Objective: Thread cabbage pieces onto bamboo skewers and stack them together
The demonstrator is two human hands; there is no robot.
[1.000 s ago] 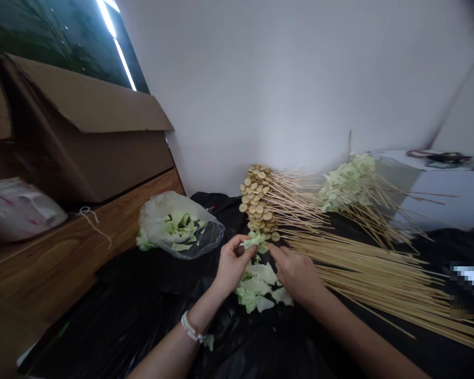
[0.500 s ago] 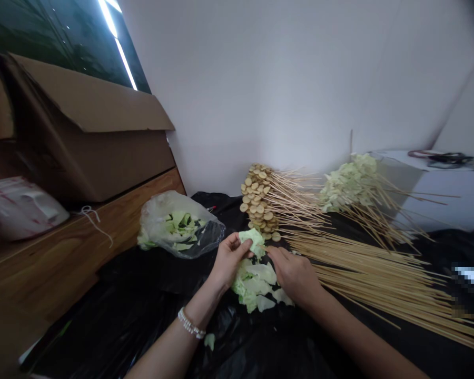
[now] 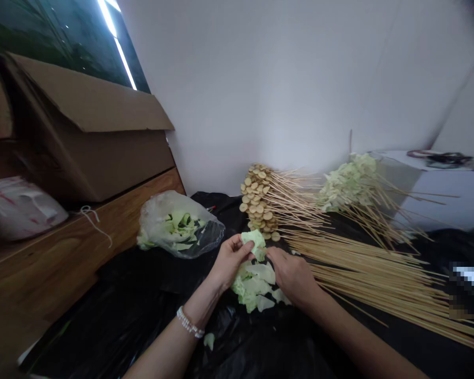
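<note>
My left hand [image 3: 229,261] pinches a pale green cabbage piece [image 3: 254,239] just above a small heap of cabbage pieces [image 3: 257,287] on the black plastic sheet [image 3: 150,295]. My right hand [image 3: 294,275] is closed beside it, fingertips meeting the same piece; a thin bamboo skewer seems to run from it, though I cannot make it out clearly. Directly behind my hands stands a stack of skewers with round tan slices [image 3: 258,202].
A clear bag of cabbage [image 3: 179,225] lies at left. Bare bamboo skewers [image 3: 379,279] fan across the right, and cabbage skewers [image 3: 349,184] lie behind them. A cardboard box [image 3: 90,137] sits on a wooden ledge [image 3: 63,247]. One cabbage scrap [image 3: 209,341] lies near my left wrist.
The cabbage piece in my left hand has been raised slightly and turned flatter. Both hands stay close together over the heap.
</note>
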